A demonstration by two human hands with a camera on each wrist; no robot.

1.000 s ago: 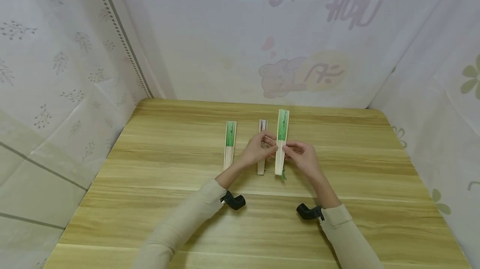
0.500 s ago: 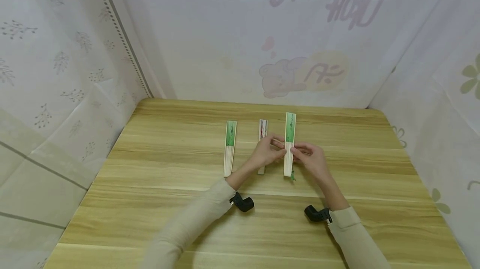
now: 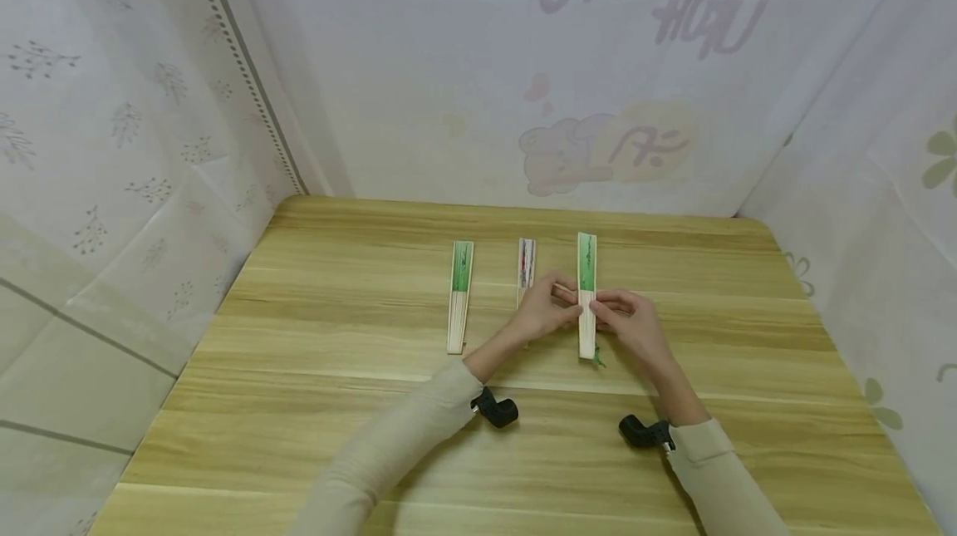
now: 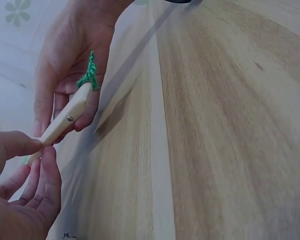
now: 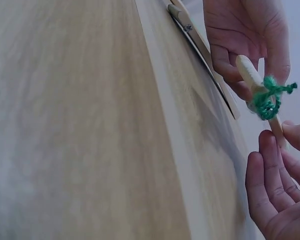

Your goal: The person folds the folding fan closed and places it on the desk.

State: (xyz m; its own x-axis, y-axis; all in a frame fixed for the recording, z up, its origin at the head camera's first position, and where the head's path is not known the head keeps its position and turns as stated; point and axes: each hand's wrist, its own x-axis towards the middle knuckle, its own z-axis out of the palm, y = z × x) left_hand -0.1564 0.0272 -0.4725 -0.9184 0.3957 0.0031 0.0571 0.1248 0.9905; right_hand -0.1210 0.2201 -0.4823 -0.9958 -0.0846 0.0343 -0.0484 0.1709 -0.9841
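Observation:
Between both hands, a folded green hand fan [image 3: 587,295] with pale wooden ribs is held above the table. My left hand [image 3: 549,307] pinches it from the left, thumb in front and fingers behind. From the other side my right hand [image 3: 632,323] pinches the same fan at about the same height. A metal rivet shows on the fan's end [image 4: 70,119] in the left wrist view. Green cord [image 5: 268,100] is knotted at that end. A white patterned folding fan [image 3: 527,262] lies partly hidden behind my left hand. Farther left lies another green folding fan [image 3: 460,297].
The fans lie on a wood-grain table [image 3: 314,303] with rounded far corners. A printed white curtain [image 3: 419,71] hangs behind it, with more cloth at both sides. A black camera mount [image 3: 497,409] sits on the left wrist, another [image 3: 645,432] on the right.
Both hands have carried the held fan to the right and slightly nearer. My left arm no longer covers the left green fan; the left hand now covers the white fan's lower part.

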